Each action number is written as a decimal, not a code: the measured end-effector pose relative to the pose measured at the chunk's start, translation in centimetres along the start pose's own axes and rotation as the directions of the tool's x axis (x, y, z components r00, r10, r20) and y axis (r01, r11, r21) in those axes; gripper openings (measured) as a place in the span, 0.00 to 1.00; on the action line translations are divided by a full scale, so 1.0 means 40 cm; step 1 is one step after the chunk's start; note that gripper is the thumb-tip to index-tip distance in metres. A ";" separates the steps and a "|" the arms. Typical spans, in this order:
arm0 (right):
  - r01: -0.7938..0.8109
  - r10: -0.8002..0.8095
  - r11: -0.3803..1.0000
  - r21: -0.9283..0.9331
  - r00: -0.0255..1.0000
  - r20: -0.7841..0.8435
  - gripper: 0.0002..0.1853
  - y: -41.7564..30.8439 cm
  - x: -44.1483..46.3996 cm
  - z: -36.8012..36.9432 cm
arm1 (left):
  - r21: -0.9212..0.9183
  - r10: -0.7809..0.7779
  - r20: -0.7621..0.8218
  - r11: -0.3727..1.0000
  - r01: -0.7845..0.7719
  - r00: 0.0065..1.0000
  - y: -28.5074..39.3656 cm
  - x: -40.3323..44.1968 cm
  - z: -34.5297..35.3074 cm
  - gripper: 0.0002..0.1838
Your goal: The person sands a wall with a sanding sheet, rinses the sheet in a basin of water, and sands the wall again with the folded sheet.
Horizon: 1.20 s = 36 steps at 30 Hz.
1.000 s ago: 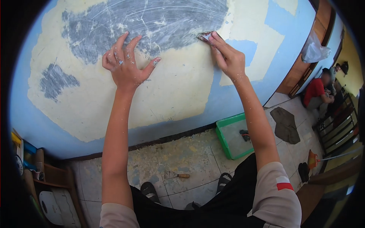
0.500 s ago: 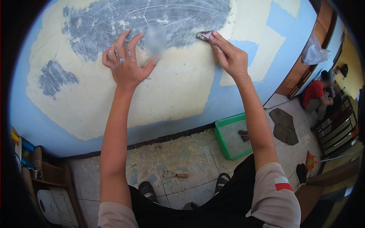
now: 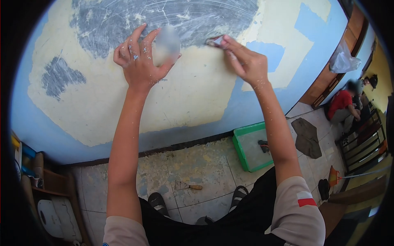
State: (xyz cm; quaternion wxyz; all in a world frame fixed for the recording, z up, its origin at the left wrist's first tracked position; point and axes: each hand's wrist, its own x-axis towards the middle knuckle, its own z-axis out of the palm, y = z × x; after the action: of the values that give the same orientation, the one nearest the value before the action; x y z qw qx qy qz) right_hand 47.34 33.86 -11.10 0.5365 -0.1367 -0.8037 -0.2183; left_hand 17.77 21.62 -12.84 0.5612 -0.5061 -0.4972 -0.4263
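In front of me stands a wall (image 3: 184, 94) with cream, blue and dark grey areas of peeled paint. My left hand (image 3: 139, 61) is against it with spread fingers, just below the big grey patch (image 3: 119, 30); paint flakes stick to its back. Pinched in my right hand (image 3: 248, 61) is a small flat scraping piece (image 3: 214, 42), whitish and dark, whose exact kind I cannot make out. Its end meets the wall at the lower edge of the grey patch. A blurred spot covers the wall beside my left fingers.
Below, paint chips litter the tiled floor, where a wooden-handled scraper (image 3: 193, 187) lies. A green tray (image 3: 242, 153) holds a dark object (image 3: 263, 145). Further right are a brown cloth (image 3: 306, 137), an orange dustpan (image 3: 334, 176) and a seated person in red (image 3: 340, 102). Wooden shelves (image 3: 55, 182) stand left.
My right hand has slid the scraping piece a little left and down along the wall. My left hand stays nearly in place, and the view has shifted slightly.
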 end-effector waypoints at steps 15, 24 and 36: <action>0.103 -0.100 0.985 -0.138 0.994 0.033 0.18 -0.123 -0.018 0.071 | -0.047 0.012 -0.044 0.999 -0.014 0.999 -0.006 0.000 0.008 0.38; 0.058 -0.081 0.988 -0.141 0.983 -0.164 0.21 0.003 -0.058 0.088 | -0.029 0.022 -0.035 0.999 -0.023 0.999 -0.010 -0.009 0.012 0.38; 0.009 -0.008 1.000 -0.026 0.998 0.068 0.26 -0.170 -0.050 0.119 | 0.010 -0.003 0.025 1.000 0.003 1.000 0.001 -0.005 0.000 0.44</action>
State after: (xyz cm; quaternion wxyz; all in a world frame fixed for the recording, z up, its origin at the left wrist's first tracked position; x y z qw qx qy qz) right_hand 41.19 30.35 -15.90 0.5060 -0.1478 -0.8191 -0.2265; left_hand 17.79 21.63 -13.05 0.5566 -0.5078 -0.5071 -0.4185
